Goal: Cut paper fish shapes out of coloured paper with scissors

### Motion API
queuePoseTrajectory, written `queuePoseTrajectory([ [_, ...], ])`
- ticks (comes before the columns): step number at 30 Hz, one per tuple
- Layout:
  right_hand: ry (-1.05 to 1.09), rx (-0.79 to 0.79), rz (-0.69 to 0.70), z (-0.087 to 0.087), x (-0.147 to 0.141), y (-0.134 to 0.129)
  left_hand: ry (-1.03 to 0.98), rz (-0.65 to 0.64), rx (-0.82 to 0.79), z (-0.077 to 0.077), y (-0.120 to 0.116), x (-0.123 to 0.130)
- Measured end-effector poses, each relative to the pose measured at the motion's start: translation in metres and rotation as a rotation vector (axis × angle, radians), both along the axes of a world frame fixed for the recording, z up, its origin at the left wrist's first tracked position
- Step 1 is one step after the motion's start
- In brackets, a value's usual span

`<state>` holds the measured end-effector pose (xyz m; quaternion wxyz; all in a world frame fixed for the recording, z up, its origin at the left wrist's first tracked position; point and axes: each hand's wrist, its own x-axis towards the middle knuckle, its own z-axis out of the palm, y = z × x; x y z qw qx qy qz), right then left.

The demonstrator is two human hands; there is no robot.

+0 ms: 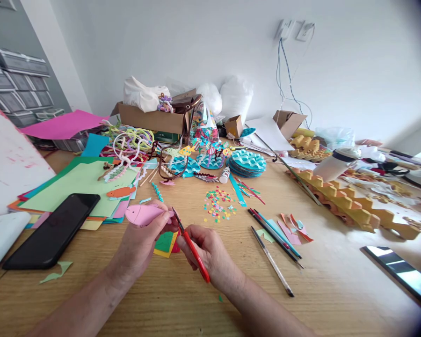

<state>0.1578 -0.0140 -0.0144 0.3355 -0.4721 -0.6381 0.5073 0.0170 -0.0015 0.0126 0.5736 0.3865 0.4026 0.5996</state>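
A pink paper fish (139, 214) with a drawn eye and gill line is pinched by its tail end in my left hand (150, 229). Red-handled scissors (196, 257) are gripped in my right hand (206, 248). Their dark blades point up and left, right beside the fish's tail; I cannot tell whether they touch the paper. Below the hands, small green, yellow and red paper pieces (164, 243) lie on the wooden table (182, 299), partly hidden by my fingers.
Left are stacked coloured sheets (80, 187), an orange paper fish (121, 192) and a black phone (52, 231). Ahead lie confetti dots (219, 203) and wavy blue discs (246, 164). To the right are pencils (275, 234), a pen (272, 262), paper scraps (294, 229) and egg cartons (340, 201).
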Motion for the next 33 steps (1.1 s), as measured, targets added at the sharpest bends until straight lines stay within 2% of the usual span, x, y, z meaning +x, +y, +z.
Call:
queuePoseTrajectory([
  [19, -0.002, 0.016, -0.010, -0.004, -0.001, 0.001, 0.008, -0.012, -0.005, 0.000, 0.002, -0.001],
  [27, 0.043, -0.056, 0.020, 0.006, -0.001, -0.002, -0.010, -0.011, 0.000, -0.002, 0.001, -0.002],
  [33, -0.014, -0.015, -0.003, 0.006, 0.000, -0.002, -0.014, 0.013, 0.002, -0.006, 0.002, -0.001],
])
